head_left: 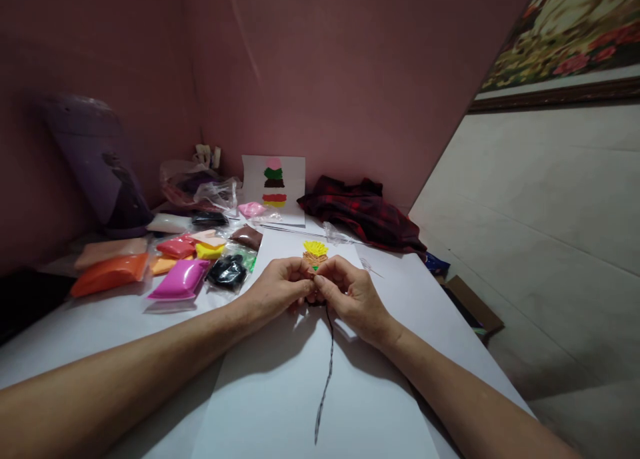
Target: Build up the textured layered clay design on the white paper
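Fingers of the left hand (276, 288) and right hand (359, 302) are drawn together at the tips, meeting over a white sheet (310, 392); whether a small piece is pinched between them cannot be determined. Just beyond the fingertips, the sheet bears a yellow patch (315, 248) above a brown-orange patch (314, 258), with some green below, partly covered. A thin dark line (329, 369) extends from beneath the hands toward the near edge. On the worktop (127, 322), bagged coloured material (181, 279) lies to the left. Farther back stand a propped drawing (250, 179) and, to its right, a heaped checked cloth (363, 212).
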Tool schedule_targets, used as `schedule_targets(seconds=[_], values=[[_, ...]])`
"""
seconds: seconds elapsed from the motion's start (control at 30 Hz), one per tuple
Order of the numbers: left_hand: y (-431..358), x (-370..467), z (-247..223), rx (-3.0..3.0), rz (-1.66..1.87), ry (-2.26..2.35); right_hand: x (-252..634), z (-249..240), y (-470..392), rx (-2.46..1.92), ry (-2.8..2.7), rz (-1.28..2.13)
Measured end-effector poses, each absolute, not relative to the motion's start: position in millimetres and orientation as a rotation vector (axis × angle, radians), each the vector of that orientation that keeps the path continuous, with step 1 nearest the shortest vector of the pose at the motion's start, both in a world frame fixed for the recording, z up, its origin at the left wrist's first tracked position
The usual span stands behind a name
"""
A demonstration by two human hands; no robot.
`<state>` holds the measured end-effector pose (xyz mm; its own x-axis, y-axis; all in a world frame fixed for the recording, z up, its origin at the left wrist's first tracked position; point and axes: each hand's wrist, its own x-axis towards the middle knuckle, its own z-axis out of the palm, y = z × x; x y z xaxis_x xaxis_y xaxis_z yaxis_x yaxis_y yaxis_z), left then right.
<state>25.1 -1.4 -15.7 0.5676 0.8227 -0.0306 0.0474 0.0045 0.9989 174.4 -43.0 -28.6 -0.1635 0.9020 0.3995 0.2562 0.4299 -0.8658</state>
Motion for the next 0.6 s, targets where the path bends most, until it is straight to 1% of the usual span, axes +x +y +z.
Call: schedule_targets(seconds=[0.6], values=[[-2.0,24.6,-15.3,1.453,0.719,0.794,174.1,-28.6,-43.4,-1.012,-1.664,0.823]])
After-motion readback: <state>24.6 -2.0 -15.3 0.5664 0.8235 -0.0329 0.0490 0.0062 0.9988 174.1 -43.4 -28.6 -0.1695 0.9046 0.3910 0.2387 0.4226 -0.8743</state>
